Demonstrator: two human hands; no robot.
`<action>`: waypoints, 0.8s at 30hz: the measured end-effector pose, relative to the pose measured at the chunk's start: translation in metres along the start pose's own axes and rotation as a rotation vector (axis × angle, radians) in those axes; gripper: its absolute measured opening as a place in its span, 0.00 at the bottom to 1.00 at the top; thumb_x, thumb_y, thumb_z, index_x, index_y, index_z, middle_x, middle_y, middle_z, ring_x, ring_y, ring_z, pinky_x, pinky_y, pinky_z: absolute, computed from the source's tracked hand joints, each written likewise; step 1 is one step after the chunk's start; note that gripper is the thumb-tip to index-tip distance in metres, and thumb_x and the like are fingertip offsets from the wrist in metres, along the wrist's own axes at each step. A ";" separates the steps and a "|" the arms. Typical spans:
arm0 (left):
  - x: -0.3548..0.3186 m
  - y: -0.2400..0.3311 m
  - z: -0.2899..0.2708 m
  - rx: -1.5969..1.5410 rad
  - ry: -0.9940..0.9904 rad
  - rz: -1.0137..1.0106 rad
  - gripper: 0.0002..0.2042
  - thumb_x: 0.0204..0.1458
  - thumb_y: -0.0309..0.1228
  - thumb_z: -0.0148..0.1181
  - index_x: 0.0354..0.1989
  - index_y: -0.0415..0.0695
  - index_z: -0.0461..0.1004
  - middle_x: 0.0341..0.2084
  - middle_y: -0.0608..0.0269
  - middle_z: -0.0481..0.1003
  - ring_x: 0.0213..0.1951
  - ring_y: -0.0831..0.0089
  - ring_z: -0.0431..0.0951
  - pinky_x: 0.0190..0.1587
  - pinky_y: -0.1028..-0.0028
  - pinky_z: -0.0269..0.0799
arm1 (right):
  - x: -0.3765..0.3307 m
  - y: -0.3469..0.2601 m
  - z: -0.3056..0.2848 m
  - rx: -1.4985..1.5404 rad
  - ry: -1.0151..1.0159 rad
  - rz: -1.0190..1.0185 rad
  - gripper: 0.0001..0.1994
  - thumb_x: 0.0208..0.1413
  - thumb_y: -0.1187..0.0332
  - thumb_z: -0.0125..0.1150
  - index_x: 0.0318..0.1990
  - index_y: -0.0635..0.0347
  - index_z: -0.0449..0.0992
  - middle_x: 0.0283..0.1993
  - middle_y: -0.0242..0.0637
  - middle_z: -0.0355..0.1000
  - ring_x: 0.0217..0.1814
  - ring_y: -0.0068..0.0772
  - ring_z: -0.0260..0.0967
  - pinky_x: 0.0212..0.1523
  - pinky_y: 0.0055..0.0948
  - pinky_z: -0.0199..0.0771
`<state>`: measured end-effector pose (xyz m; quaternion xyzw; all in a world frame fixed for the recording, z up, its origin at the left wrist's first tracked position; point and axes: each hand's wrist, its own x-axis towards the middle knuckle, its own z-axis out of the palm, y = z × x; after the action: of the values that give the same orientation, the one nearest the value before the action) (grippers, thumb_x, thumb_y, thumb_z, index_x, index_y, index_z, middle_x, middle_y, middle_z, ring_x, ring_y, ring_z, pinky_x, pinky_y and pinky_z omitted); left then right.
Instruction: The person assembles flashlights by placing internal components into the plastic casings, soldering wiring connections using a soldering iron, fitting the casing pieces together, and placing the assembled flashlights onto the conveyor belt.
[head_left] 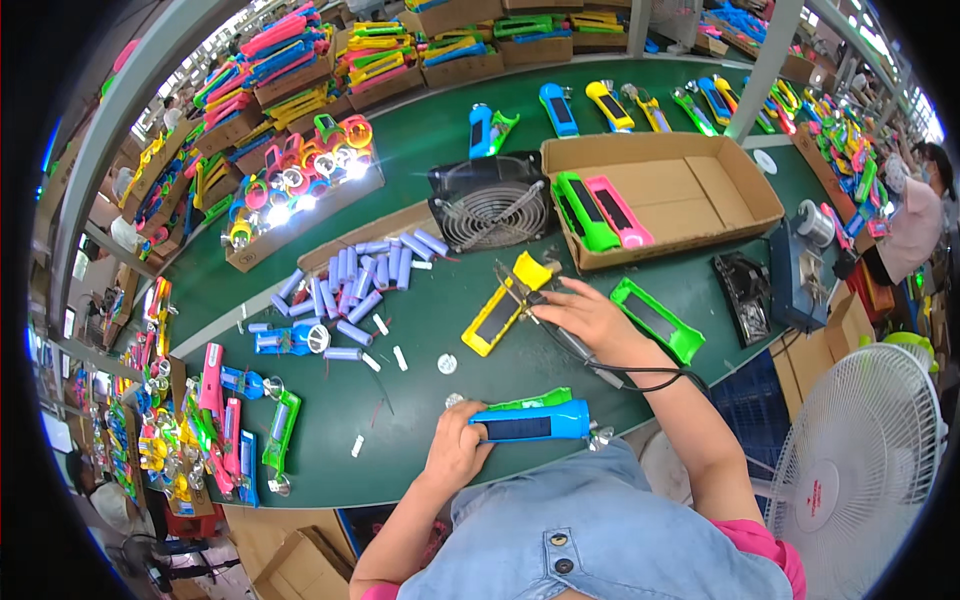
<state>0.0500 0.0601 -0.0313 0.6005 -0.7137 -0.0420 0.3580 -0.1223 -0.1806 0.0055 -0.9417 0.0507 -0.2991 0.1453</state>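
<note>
My left hand (458, 445) grips the left end of a blue flashlight casing (565, 420) with a dark solar panel, near the table's front edge. A green casing (545, 398) lies right behind it, partly hidden. My right hand (592, 318) is closed around a soldering iron (572, 345), whose cord loops across my wrist to the right; its tip is hard to make out. Just left of that hand lies a yellow casing (490, 322) with a dark panel. To its right rests an open green casing (655, 320).
A cardboard tray (700, 185) holding green and pink casings stands behind my right hand. Lavender battery cells (365, 275) lie beside a black fan (495, 205). A blue soldering station (798, 270) sits at right, near a white floor fan (850, 470). Several flashlights line the left side.
</note>
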 end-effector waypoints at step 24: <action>0.322 -0.282 -0.022 0.662 -0.082 -0.568 0.27 0.32 0.51 0.67 0.32 0.38 0.72 0.31 0.51 0.72 0.38 0.57 0.73 0.41 0.62 0.70 | 0.005 -0.021 0.012 0.199 -0.287 0.229 0.24 0.43 0.76 0.53 0.53 0.51 0.66 0.38 0.35 0.70 0.34 0.37 0.65 0.34 0.32 0.70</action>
<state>0.2880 -0.2950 -0.0047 0.8531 -0.5089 0.0684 0.0920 -0.1112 -0.1592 0.0054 -0.9438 0.1063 -0.1469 0.2765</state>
